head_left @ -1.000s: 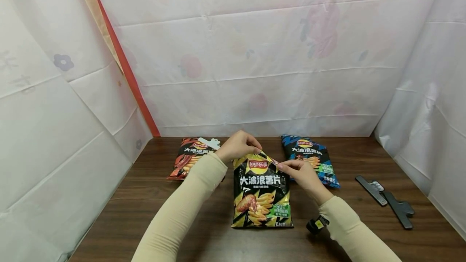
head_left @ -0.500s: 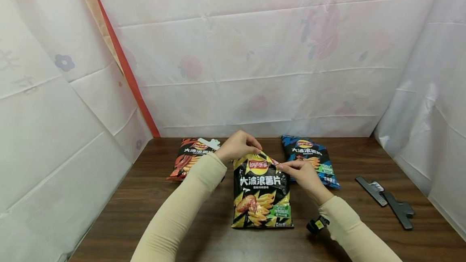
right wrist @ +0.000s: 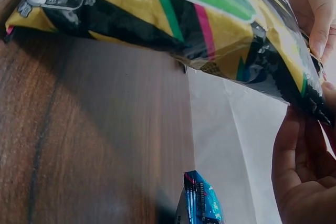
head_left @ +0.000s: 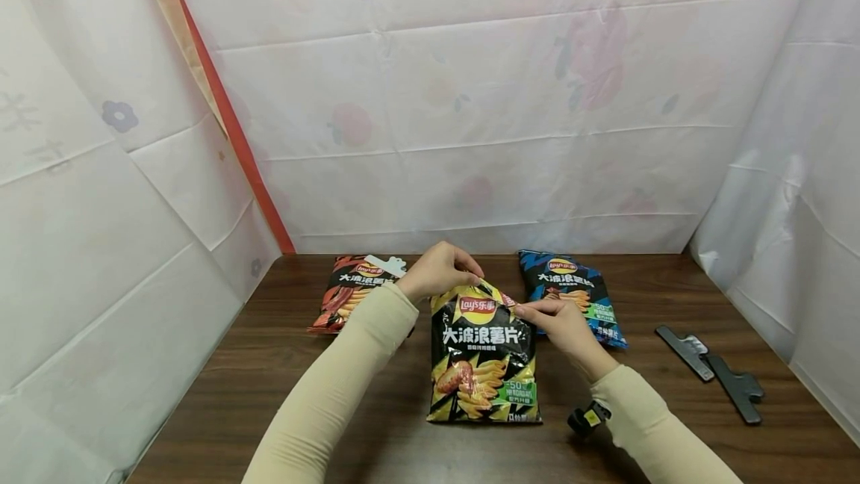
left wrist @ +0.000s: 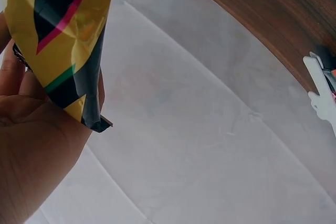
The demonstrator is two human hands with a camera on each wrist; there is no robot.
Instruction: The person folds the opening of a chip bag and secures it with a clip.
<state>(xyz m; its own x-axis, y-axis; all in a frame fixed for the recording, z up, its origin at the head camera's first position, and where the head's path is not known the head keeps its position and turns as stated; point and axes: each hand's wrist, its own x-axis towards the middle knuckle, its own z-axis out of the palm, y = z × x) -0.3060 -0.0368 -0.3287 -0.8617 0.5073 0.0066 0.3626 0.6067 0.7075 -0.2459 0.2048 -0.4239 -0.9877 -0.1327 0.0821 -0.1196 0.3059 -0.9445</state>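
- Head view: the yellow-and-black packet (head_left: 482,364) reads "Lay's乐事" on its red-and-yellow logo, with "大波浪薯片" in large white characters below; a smaller line beneath is too fine to read.
- Its green label (head_left: 517,393) shows "50"; the characters along the bottom edge are only partly legible.
- The red packet (head_left: 344,296), behind on the left, and the blue packet (head_left: 571,282), behind on the right, carry the same logo; the red one's large characters run partly behind the left sleeve (head_left: 376,323).
- Compared with half a second ago, the right hand (head_left: 558,326) and the small black device (head_left: 589,418) at its wrist sit very slightly further right; the left hand (head_left: 440,269) and the two rear packets keep their places.
- The yellow-and-black packet is at the middle of the brown surface (head_left: 376,432), front facing the head camera, plump and glossy, its top creased where held.
- The left hand's grip pinches its top edge; the right hand's grip pinches the upper right corner.
- A pale clip (head_left: 386,265) is at the red packet's top; two black clips (head_left: 739,391) lie at the right.
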